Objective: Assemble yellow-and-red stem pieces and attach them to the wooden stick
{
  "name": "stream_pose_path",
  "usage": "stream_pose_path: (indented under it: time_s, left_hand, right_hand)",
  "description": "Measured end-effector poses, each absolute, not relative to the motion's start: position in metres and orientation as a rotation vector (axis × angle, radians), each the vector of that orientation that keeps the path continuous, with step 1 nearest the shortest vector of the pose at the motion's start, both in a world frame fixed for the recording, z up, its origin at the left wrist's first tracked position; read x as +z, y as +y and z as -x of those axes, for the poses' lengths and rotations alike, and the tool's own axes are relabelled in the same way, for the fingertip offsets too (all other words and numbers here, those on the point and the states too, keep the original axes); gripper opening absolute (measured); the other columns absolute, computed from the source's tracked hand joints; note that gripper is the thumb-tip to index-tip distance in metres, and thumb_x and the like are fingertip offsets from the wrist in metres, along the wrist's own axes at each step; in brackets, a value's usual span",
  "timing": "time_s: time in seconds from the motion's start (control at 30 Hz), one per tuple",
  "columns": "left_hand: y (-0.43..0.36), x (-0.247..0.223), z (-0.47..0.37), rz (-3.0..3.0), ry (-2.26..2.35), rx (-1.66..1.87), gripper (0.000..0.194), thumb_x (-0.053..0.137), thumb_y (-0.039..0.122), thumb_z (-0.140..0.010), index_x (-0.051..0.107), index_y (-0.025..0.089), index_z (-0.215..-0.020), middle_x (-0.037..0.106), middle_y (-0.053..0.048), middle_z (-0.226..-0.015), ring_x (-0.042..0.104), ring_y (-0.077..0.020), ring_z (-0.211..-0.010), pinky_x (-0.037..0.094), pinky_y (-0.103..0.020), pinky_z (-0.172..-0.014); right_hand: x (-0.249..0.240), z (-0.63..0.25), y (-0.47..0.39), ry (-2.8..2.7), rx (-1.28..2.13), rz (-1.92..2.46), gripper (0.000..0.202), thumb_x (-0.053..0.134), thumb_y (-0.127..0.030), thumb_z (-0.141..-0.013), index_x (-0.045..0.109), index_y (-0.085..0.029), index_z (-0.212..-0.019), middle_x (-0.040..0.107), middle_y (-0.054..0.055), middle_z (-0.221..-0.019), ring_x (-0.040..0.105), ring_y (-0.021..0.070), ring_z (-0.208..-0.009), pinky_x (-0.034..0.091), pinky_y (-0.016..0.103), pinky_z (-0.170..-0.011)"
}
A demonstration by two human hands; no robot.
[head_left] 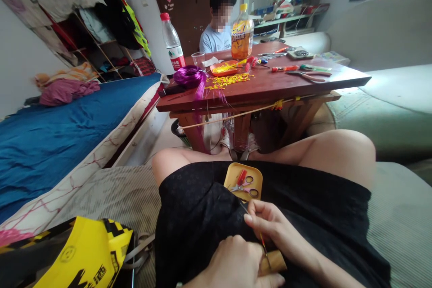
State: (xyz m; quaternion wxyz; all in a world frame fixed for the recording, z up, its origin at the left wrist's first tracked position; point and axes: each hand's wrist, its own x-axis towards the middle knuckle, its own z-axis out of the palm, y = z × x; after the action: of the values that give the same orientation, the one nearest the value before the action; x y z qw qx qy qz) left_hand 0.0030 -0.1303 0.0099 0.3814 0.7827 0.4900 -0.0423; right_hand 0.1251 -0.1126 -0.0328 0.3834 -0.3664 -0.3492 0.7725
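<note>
My left hand [236, 261], low over the black cloth on my lap, is closed around a short tan block [276, 263] that looks like wood or bamboo. Thumb and fingertips of my right hand [270, 222] pinch a thin dark stick [263, 239] with a red and yellow stretch. Its lower end lies against the block; the upper tip points away from me. Just beyond, a small yellow tray [230, 174] rests on my lap. Inside it are scissors [249, 189] with pinkish handles and a red piece [241, 176].
Ahead stands a red-brown table [283, 81] with purple thread [189, 76], yellow sticks [229, 81], bottles [242, 36] and pliers [310, 75]. A person [216, 38] sits behind it. A bed [67, 130] is to the left; a yellow-black bag [84, 252] lies beside me.
</note>
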Motion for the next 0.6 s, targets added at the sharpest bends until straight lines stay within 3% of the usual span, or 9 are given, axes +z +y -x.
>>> stream_pose_path:
  time_s: [0.07,0.23,0.33,0.5,0.6]
  left_hand:
    - [-0.132,0.011,-0.004,-2.062,1.271,-0.119,0.027,0.062,0.041,-0.069,0.066,0.017,-0.056,0.036,0.004,-0.037,0.03,-0.0089,-0.031,0.016,-0.023,-0.035]
    - [-0.135,0.008,-0.006,-2.208,1.261,-0.141,0.032,0.06,0.048,-0.069,0.07,0.018,-0.065,0.057,-0.002,-0.045,0.051,-0.0165,-0.037,0.023,-0.023,-0.036]
    - [-0.135,0.008,-0.01,-2.224,1.229,-0.188,0.033,0.06,0.049,-0.07,0.07,0.018,-0.07,0.063,-0.005,-0.051,0.056,-0.0214,-0.043,0.027,-0.025,-0.04]
    - [-0.132,0.011,-0.008,-1.853,1.286,0.05,0.022,0.059,0.037,-0.07,0.059,0.017,-0.062,0.047,0.002,-0.049,0.046,-0.014,-0.045,0.026,-0.024,-0.045]
    - [-0.127,0.007,-0.008,-1.353,1.19,0.477,0.019,0.053,0.039,-0.075,0.049,0.021,-0.078,0.037,0.008,-0.052,0.031,-0.0066,-0.039,0.025,-0.02,-0.041]
  right_hand:
    - [-0.033,-0.123,-0.112,-0.852,1.96,0.958,0.048,0.071,-0.051,-0.061,0.036,-0.02,-0.057,0.028,-0.012,-0.041,0.016,0.0022,-0.037,0.01,0.018,-0.036]
    - [-0.037,-0.119,-0.112,-0.755,1.93,1.033,0.051,0.07,-0.058,-0.057,0.035,-0.021,-0.061,0.028,-0.014,-0.036,0.013,0.0012,-0.032,0.007,0.016,-0.032]
    - [-0.039,-0.119,-0.111,-0.691,1.939,1.094,0.051,0.067,-0.06,-0.06,0.033,-0.022,-0.062,0.03,-0.014,-0.035,0.011,0.0012,-0.031,0.007,0.016,-0.03]
    - [-0.035,-0.126,-0.108,-0.702,1.798,1.065,0.047,0.065,-0.058,-0.064,0.035,-0.022,-0.062,0.028,-0.012,-0.041,0.015,0.0023,-0.035,0.013,0.016,-0.033]
    - [-0.03,-0.133,-0.11,-0.826,1.469,1.094,0.039,0.059,-0.052,-0.073,0.039,-0.021,-0.062,0.032,-0.009,-0.049,0.024,0.0055,-0.041,0.023,0.018,-0.039]
